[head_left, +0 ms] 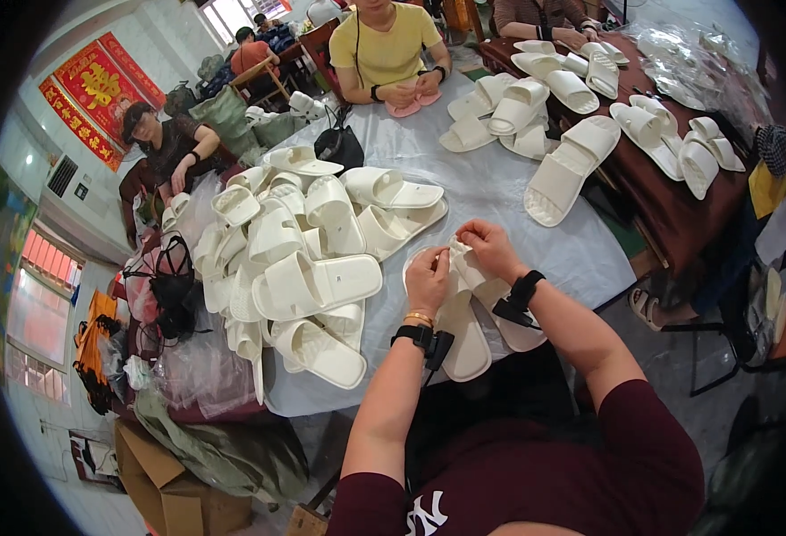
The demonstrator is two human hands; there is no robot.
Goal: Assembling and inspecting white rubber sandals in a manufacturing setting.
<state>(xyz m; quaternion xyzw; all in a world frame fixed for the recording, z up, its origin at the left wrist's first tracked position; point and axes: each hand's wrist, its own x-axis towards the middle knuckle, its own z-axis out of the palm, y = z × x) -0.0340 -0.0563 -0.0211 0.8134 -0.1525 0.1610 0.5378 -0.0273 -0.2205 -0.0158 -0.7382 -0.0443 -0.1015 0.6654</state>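
I have both hands up over the near edge of the table (536,214), which is draped in a grey cloth. My left hand (427,279) is curled shut around the strap end of a cream-white slide slipper (466,344), thumb and fingers pinching it from the left. My right hand (489,248) is closed on the same strap from the right, fingertips pressed together just above the left hand, the two hands nearly touching. The slipper's sole hangs down past the table's near edge toward my lap, and a second cream slipper (516,332) lies under my right wrist, touching the first one. Each wrist carries a black band (525,288).

To my left, filling the left part of the tabletop, sits a heap of matching cream slippers (299,268), stacked and tilted over one another. Beyond that heap, at the table's left edge, lie crumpled clear plastic bags (198,366) and a tangle of black straps (174,295).

Toward the far right of the grey cloth a single slipper (570,168) lies on its own, well apart from my hands. Further slippers (518,107) are grouped near the far edge, and another batch (679,143) rests on the dark red table alongside.

At the far edge a person in a yellow shirt (388,45) holds a pink slipper (413,103) in both hands. Another person in dark clothing (174,143) sits at the far left corner.
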